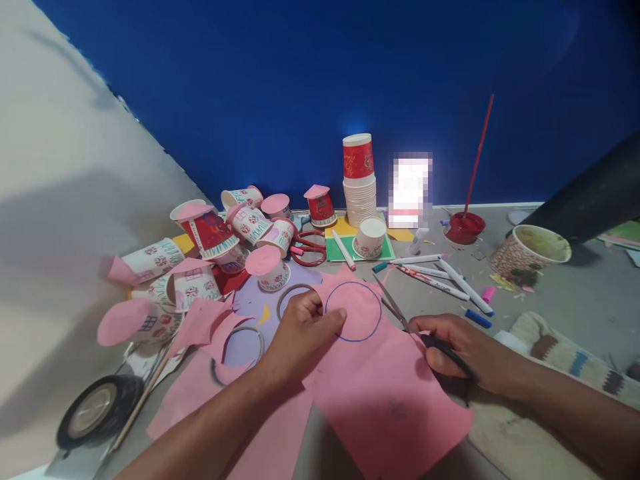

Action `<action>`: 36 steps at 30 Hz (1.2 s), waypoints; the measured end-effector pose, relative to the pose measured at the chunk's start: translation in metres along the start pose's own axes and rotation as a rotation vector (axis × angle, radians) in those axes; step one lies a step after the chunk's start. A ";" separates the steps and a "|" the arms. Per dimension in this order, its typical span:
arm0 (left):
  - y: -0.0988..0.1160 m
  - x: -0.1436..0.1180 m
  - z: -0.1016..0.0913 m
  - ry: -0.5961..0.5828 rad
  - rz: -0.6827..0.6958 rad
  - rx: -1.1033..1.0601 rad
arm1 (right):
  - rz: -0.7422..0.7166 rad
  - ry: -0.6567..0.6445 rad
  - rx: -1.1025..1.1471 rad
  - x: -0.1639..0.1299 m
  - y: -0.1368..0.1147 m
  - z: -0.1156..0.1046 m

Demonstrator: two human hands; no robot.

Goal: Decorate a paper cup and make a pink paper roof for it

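Heads up from my end: left hand (305, 327) is pressed flat on the pink paper (380, 380) near the table's front edge, right hand (455, 350) clamped on the scissors (400, 313). Blades sit close to the drawn blue circle (353, 311), so a paper slip could wreck the line or nick a finger.

scissors (400, 313) handles: hidden in right hand (453, 347) | white card (410, 190): pixelated, unreadable | tape roll (97, 410): partly cut off

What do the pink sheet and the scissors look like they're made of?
Pink sheet: apparently thin matte craft paper, lying flat with a pen-drawn circle and ragged cut edges. Scissors in the right hand: blades look like bare grey metal; the dark handles are probably plastic.
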State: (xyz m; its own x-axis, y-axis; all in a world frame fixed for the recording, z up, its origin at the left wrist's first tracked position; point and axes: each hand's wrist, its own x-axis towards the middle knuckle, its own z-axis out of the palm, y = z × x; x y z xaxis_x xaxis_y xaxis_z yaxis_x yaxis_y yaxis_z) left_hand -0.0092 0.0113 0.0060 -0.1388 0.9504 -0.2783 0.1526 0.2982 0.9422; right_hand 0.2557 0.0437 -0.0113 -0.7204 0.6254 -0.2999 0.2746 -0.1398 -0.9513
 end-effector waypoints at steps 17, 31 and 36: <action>0.000 -0.005 0.003 -0.050 -0.017 -0.145 | 0.030 0.059 -0.093 0.003 0.007 0.006; -0.002 -0.007 0.003 -0.059 -0.019 -0.215 | 0.034 0.046 -0.080 0.002 -0.003 0.006; 0.001 -0.008 0.004 -0.077 -0.035 -0.228 | 0.038 0.046 -0.110 0.002 -0.005 0.005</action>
State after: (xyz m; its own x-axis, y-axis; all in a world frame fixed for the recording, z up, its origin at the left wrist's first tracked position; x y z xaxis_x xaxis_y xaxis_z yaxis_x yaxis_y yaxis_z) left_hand -0.0040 0.0042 0.0085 -0.0642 0.9463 -0.3170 -0.0767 0.3120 0.9470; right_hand 0.2498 0.0415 -0.0074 -0.6787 0.6565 -0.3293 0.3709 -0.0807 -0.9252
